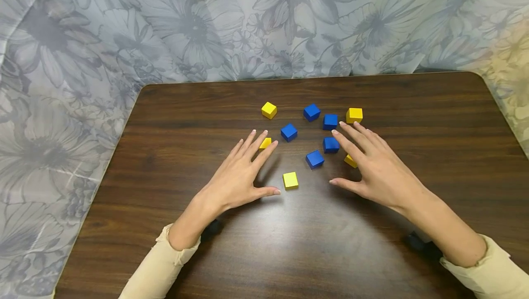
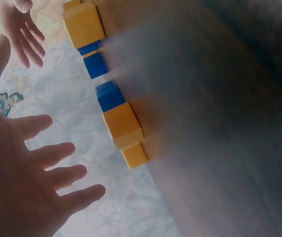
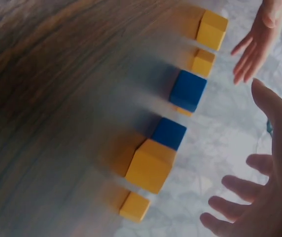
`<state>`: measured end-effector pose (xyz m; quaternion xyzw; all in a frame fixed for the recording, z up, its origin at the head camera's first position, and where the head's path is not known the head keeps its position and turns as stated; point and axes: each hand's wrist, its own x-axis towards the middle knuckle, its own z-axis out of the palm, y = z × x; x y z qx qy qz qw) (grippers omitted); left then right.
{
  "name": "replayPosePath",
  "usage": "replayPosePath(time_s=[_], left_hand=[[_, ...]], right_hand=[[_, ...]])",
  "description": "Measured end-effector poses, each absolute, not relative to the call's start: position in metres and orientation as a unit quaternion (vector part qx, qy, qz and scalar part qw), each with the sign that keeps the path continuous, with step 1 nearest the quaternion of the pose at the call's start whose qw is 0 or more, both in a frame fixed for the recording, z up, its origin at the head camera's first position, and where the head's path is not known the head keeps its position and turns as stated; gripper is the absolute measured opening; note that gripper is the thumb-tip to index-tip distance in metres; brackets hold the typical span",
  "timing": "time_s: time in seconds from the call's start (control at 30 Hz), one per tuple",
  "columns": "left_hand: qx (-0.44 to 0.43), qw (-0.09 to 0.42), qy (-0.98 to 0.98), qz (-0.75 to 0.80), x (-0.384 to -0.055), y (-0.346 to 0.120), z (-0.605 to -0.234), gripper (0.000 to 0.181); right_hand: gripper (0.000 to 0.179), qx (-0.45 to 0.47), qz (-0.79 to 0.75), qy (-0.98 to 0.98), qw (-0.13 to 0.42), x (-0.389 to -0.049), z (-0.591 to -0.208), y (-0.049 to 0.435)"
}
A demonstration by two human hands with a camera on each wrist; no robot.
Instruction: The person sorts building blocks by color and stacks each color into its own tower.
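Several small yellow and blue cubes lie scattered on the brown table. My left hand hovers with spread, straight fingers over a yellow cube, partly hiding it. A nearer yellow cube sits just right of its thumb. On the other side, my right hand is also spread and holds nothing. Its fingers partly cover another yellow cube, and its index fingertip is close to a blue cube. In the left wrist view, the left fingers stretch out beside the row of cubes.
Between the hands lie a blue cube and, farther back, a second blue cube. Toward the far edge are a yellow cube, two more blue cubes and another yellow cube. Flower-patterned cloth hangs behind the table.
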<state>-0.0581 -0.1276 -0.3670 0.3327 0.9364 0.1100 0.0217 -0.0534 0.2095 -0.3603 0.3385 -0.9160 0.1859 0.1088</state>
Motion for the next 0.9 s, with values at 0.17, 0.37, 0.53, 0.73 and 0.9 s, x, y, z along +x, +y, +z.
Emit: replayPosePath(time_s=[0.17, 0.37, 0.53, 0.73, 0.9], left_hand=[[0.342, 0.024, 0.933, 0.107, -0.054, -0.124, -0.369, 0.101], [0.348, 0.018, 0.932, 0.097, -0.050, -0.119, -0.370, 0.096], [0.353, 0.022, 0.929, 0.111, -0.049, -0.116, -0.372, 0.089], [0.349, 0.026, 0.929, 0.123, -0.048, -0.113, -0.372, 0.080], [0.342, 0.032, 0.930, 0.134, -0.049, -0.110, -0.372, 0.076]], right_hand=[[0.093, 0.349, 0.195, -0.910, 0.111, -0.053, -0.360, 0.204], [0.087, 0.362, 0.196, -0.905, 0.105, -0.052, -0.361, 0.194], [0.096, 0.365, 0.190, -0.907, 0.094, -0.050, -0.364, 0.186], [0.090, 0.346, 0.175, -0.918, 0.088, -0.046, -0.364, 0.178], [0.080, 0.349, 0.187, -0.914, 0.087, -0.047, -0.366, 0.173]])
